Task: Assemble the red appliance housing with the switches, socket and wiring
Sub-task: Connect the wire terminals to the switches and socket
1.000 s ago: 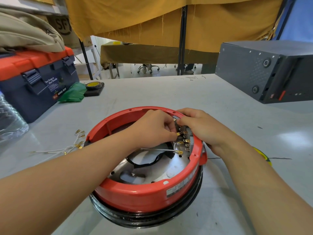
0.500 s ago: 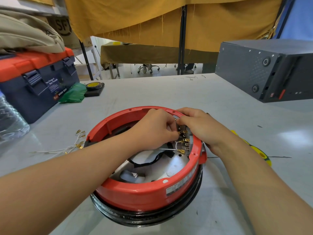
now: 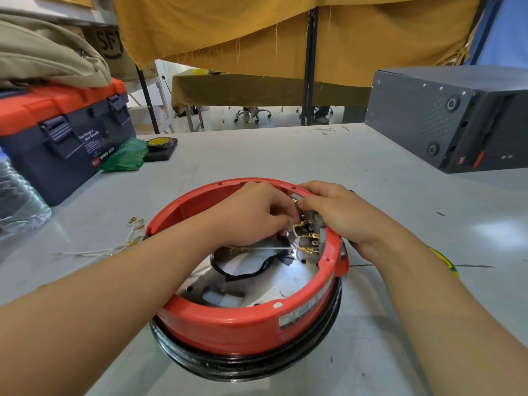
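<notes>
The round red appliance housing (image 3: 228,327) lies upside down on the grey table, on a black rim. At its inner right wall sits a switch block with brass terminals (image 3: 310,238). My left hand (image 3: 251,215) reaches inside the housing, fingers curled, pinching a white wire (image 3: 268,248) close to those terminals. My right hand (image 3: 340,215) grips the housing's right rim, fingers curled over the switch block. A black cable (image 3: 243,274) loops across the metal floor inside. What lies under the fingertips is hidden.
Loose white wires with brass connectors (image 3: 125,241) lie left of the housing. A blue and orange toolbox (image 3: 57,135), green cloth (image 3: 125,158), tape roll (image 3: 158,142) and plastic bottle (image 3: 17,201) stand at left. A dark grey case (image 3: 451,118) stands at back right. A yellow-green tool (image 3: 445,260) is beside my right wrist.
My left hand's fingers have shifted slightly at the terminals and the white wire end has moved a little; my right hand stays on the rim. The housing has not moved.
</notes>
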### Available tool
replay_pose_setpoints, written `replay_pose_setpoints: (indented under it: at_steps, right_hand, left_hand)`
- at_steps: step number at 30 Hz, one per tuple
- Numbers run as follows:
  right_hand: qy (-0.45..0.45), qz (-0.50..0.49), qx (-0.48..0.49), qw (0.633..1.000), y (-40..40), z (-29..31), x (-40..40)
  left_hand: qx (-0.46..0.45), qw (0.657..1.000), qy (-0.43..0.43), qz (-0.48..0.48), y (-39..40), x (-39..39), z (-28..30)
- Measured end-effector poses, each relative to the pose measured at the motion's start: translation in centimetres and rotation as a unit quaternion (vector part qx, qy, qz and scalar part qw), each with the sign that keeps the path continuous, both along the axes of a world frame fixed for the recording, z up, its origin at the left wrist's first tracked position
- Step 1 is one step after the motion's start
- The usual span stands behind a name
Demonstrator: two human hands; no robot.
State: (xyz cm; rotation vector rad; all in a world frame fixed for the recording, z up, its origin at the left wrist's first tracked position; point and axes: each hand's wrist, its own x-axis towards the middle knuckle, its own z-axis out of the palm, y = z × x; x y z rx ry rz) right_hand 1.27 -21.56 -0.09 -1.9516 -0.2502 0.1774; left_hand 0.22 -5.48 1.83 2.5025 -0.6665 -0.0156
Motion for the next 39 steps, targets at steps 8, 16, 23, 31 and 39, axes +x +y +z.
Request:
replay_pose_setpoints:
  at_steps: [8,16,23,31,39]
  right_hand:
    - [-0.002,0.000,-0.012,1.000,0.10,0.35,-0.42]
    - [-0.004,0.003,-0.012,1.000,0.08,0.28,-0.42]
    - [0.004,0.002,-0.009,1.000,0.18,0.35,-0.40]
    - [0.029,0.014,0.003,0.999,0.12,0.52,-0.66]
    - [0.039,0.005,0.029,0.999,0.19,0.58,-0.95]
  left_hand:
    - [0.019,1.000,-0.006,-0.008,0.46,0.18,-0.14]
    - [0.021,0.999,-0.010,-0.022,0.52,0.27,-0.31]
    - [0.039,0.999,-0.023,-0.023,0.67,0.38,-0.21]
    - [0.063,0.996,-0.058,-0.038,0.50,0.28,-0.27]
    - [0.092,0.991,-0.083,-0.040,0.29,0.14,-0.23]
